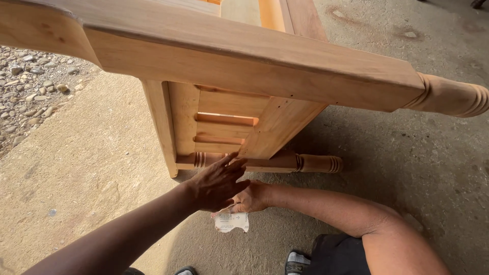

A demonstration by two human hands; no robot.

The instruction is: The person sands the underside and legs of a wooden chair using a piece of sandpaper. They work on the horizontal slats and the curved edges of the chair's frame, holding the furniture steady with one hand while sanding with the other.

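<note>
The left hand (219, 183), fingers spread, steadied the frame (254, 66); the right hand (250, 198) pinched sandpaper (232, 222) for rubbing its rail (270, 163).

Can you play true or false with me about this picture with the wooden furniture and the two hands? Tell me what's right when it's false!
1. The left hand lies open, fingers spread, by the turned rail of the wooden furniture. True.
2. The right hand holds a hammer. False: it grips a piece of sandpaper, pale printed back showing.
3. The furniture is painted blue. False: it is bare, light brown wood.
4. The ground beneath is rough concrete. True.
5. Pebbles lie at the far right. False: they lie at the left edge.
</note>
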